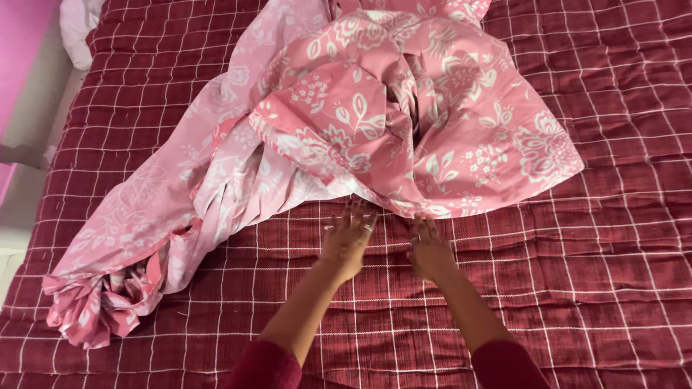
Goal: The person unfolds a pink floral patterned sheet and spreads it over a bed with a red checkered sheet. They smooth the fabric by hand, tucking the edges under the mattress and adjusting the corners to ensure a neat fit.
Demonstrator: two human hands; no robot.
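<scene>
Across nearly the whole view a maroon quilt [591, 274] with thin white check lines is spread flat as the bearing surface. On it a pink floral sheet [375, 122] is heaped, crumpled and part-folded; its long axis is seen running diagonally, from a bunched, twisted end [94, 302] at lower left up to a broad spread mass at upper centre and right. At the far left edge a pale wall and floor strip [29, 144] is glimpsed, with a bit of white cloth [76, 29] at the top corner (kind not clear).

Directly ahead of both hands, just beyond the fingertips, the sheet's near hem [404, 205] is found. The left hand [347, 238] is held flat with fingers spread wide, palm down on the quilt, fingertips at or just touching the hem (contact cannot be settled because of blur); nothing is gripped. The right hand [429, 252] is laid palm down with fingers loosely together, just short of the hem; nothing is held. Both hands are set close together, the left slightly farther forward and so marginally nearer the fabric. Dark red sleeves [267, 364] are seen at the bottom edge.
</scene>
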